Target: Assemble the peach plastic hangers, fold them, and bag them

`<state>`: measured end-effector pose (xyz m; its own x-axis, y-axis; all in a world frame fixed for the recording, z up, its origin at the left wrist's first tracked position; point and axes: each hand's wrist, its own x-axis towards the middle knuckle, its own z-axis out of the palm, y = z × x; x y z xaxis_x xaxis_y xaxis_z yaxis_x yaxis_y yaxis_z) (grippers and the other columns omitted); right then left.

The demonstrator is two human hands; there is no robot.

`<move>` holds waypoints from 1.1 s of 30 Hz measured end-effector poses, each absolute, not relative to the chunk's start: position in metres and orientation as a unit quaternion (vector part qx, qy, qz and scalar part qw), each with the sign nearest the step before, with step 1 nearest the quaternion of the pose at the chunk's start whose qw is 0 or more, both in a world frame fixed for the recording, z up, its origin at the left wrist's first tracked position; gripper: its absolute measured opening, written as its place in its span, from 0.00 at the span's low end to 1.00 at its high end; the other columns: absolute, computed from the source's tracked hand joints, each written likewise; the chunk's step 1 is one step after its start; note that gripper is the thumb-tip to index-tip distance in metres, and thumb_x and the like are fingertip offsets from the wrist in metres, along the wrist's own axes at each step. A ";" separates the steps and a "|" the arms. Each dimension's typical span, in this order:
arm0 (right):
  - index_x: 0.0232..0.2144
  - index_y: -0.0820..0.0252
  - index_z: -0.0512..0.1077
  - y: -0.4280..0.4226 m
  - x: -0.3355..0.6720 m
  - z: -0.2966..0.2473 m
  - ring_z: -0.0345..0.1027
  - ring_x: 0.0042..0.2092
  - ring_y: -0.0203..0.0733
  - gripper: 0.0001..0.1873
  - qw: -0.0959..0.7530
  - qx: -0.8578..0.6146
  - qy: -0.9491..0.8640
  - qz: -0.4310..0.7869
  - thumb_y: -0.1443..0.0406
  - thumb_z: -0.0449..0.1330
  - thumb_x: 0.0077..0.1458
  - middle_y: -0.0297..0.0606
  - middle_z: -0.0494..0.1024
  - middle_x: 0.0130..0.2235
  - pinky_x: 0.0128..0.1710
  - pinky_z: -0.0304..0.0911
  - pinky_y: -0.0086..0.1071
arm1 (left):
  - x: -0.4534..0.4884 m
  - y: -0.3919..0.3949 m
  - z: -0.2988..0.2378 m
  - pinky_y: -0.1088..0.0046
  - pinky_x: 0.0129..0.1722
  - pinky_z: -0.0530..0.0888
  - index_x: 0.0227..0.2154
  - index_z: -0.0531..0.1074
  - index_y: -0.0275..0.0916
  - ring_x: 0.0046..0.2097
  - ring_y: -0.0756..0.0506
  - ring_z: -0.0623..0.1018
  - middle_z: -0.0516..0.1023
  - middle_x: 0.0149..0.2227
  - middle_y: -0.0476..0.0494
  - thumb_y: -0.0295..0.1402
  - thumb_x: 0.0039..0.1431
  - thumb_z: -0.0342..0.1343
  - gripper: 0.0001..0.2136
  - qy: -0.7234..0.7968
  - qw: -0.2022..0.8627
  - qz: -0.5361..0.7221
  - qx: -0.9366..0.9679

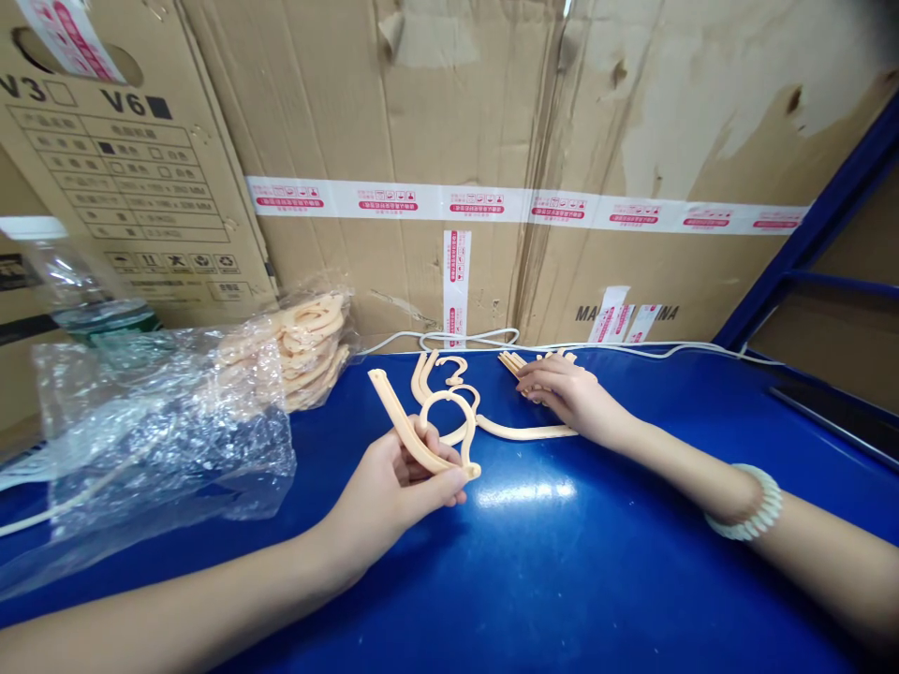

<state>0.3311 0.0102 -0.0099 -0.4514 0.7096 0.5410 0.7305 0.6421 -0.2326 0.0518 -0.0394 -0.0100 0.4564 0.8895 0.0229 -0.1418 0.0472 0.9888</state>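
Observation:
My left hand (414,482) is closed on a peach-coloured plastic folding hanger (400,421), lifted above the blue table. Its grooved curved arm points up and left, and a rounded loop joins it near my thumb. Behind it on the table lies another hanger (523,432), with one arm stretched to the right. A small hook piece (456,372) and several loose curved arms (423,374) are close by. At the back, my right hand (568,388) reaches over a small pile of peach hanger pieces (512,361). Its fingers are bent down onto them; what they pinch is hidden.
A clear plastic bag (169,440) lies crumpled at the left, beside a bag of stacked peach hanger pieces (309,346) and a bottle (91,290). A white cable (632,351) runs along the cardboard wall (393,271). A dark flat object (835,426) rests at the right edge.

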 end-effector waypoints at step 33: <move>0.35 0.56 0.74 -0.073 0.253 -0.002 0.69 0.34 0.35 0.10 0.560 -0.425 -0.539 0.464 0.62 0.68 0.50 0.34 0.77 0.32 0.36 0.66 0.29 | 0.050 -0.035 -0.018 0.74 0.34 0.74 0.34 0.59 0.41 0.33 0.52 0.77 0.72 0.34 0.53 0.28 0.55 0.60 0.12 0.281 0.619 0.398 0.616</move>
